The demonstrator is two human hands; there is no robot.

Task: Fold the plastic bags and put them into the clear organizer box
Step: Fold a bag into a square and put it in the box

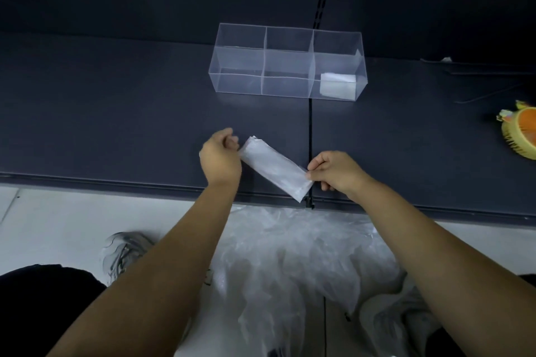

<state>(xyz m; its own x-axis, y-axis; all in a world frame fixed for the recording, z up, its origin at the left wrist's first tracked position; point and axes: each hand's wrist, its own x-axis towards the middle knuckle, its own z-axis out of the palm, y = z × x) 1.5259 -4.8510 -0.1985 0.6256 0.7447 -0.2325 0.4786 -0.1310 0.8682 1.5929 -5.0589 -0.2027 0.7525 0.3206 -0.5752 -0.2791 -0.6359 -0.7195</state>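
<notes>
**ITEM: folded bag strip, held at both ends over shelf**

1. Folded plastic bag (274,166): whitish, translucent, folded to a long narrow strip. Stretched diagonally btw the two hands, far end at L, near end at R. Lies low over the dark shelf (116,110), close to its front edge. Can't tell if it touches the surface.
2. Left hand (221,159): fingers curled in, pinching the strip's far end. Back of hand faces camera, so the exact contact is hidden.
3. Right hand (333,172): thumb and fingertips nip the strip's near end. Other fingers tucked under.
4. Clear organizer box (240,51): well beyond the grip, slightly R of it, standing on the shelf. 6 compts, 3 across x 2 deep.
5. Folded bag in box (338,84): white wad in the R-end compt, row nearer the hands. Other compts show nothing inside.
6. Loose plastic bags (290,255): crumpled clear heap on the floor, below and behind the grip, btw the forearms.
7. Orange-yellow object (520,133): on the shelf far R of the right hand, cut by frame edge. Type unclear.
8. Shoe (124,249): grey-white, blurred, on pale floor (58,217), below and L of the left hand.
</notes>
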